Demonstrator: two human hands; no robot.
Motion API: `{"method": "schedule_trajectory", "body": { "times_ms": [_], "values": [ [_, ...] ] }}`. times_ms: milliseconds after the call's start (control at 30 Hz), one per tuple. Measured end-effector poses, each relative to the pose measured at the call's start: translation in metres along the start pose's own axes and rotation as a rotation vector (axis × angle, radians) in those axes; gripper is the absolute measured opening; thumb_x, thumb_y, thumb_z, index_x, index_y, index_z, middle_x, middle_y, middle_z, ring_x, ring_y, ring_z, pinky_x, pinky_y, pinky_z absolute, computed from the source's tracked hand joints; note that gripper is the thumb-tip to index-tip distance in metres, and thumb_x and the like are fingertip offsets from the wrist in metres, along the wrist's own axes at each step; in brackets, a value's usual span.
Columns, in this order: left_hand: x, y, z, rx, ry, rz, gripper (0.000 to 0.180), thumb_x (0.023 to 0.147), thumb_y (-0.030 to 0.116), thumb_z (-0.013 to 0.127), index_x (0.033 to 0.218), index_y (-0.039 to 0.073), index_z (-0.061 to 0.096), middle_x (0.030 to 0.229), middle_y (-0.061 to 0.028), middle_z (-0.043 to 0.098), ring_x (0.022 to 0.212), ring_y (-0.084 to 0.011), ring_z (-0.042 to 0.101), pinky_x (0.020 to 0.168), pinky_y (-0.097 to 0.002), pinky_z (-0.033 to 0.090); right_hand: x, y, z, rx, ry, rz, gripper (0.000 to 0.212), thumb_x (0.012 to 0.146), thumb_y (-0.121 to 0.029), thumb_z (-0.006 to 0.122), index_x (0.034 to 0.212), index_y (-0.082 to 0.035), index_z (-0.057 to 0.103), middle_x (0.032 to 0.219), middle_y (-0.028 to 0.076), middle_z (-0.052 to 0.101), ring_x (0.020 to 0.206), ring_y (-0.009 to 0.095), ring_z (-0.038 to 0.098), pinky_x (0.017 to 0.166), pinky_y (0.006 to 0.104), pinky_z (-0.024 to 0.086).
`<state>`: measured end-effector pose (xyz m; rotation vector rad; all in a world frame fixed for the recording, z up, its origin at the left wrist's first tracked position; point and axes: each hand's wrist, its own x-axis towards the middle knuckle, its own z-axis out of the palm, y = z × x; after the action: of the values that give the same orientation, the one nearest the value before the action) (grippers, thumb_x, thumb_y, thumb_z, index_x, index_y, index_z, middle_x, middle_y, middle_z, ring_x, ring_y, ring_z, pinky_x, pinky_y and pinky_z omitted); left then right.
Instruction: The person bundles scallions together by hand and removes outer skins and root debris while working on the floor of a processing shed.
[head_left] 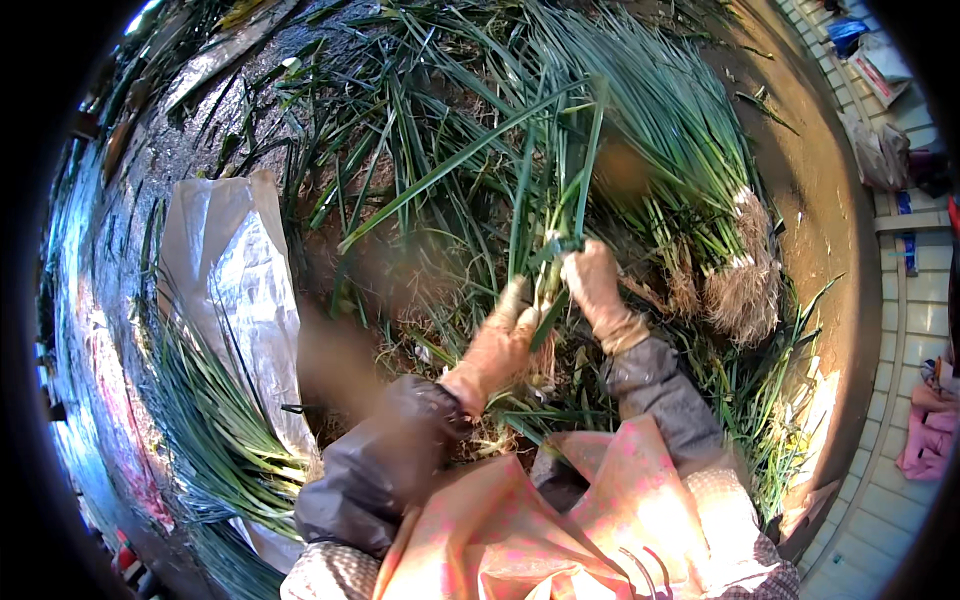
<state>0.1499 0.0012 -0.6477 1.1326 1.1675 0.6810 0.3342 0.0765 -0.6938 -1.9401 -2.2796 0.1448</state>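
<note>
Both my hands wear soiled tan gloves and hold one green onion plant point(553, 215) upright between them. My left hand point(497, 345) grips its lower stalk near the roots. My right hand point(597, 285) is closed on the stalk just above, where the long green leaves fan out. Dark sleeves and a pink apron point(560, 520) fill the lower middle.
A big pile of green onions point(690, 150) with pale root clumps point(745, 290) lies to the right. Loose leaves litter the soil ahead. A clear plastic sheet point(235, 270) with more onions on it point(225, 440) lies left. A tiled edge point(915, 330) runs along the right.
</note>
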Motion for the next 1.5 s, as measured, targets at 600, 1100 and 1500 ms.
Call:
{"method": "schedule_trajectory", "body": {
  "times_ms": [600, 1100, 1500],
  "values": [
    [-0.066, -0.003, -0.032, -1.533, -0.316, -0.368, 0.030, 0.097, 0.020, 0.043, 0.127, 0.020, 0.044, 0.060, -0.0024, 0.042, 0.040, -0.0110, 0.038, 0.033, -0.0251, 0.033, -0.088, -0.021, -0.084, 1.572, -0.177, 0.739, 0.047, 0.090, -0.047, 0.056, 0.115, -0.007, 0.058, 0.106, 0.012, 0.065, 0.088, 0.015, 0.060, 0.078, 0.0299, 0.050],
    [-0.073, -0.027, -0.022, -1.045, -0.044, -0.343, 0.025, 0.096, 0.029, 0.050, 0.104, 0.006, 0.056, 0.094, -0.0051, 0.061, 0.090, -0.0180, 0.059, 0.081, -0.0340, 0.049, -0.124, -0.069, -0.069, 1.683, 0.053, 0.917, 0.019, 0.093, -0.023, 0.055, 0.094, -0.007, 0.064, 0.077, 0.003, 0.063, 0.065, 0.012, 0.058, 0.058, 0.0250, 0.047],
    [-0.101, 0.000, 0.002, -1.169, -0.393, -0.394, 0.039, 0.098, 0.046, 0.036, 0.105, 0.011, 0.050, 0.062, -0.0005, 0.042, 0.043, -0.0098, 0.030, 0.041, -0.0245, 0.027, -0.056, -0.082, -0.059, 1.905, -0.317, 0.665, 0.038, 0.089, -0.041, 0.060, 0.098, -0.004, 0.068, 0.082, 0.005, 0.065, 0.078, 0.014, 0.061, 0.071, 0.0229, 0.049]
  ]
}}
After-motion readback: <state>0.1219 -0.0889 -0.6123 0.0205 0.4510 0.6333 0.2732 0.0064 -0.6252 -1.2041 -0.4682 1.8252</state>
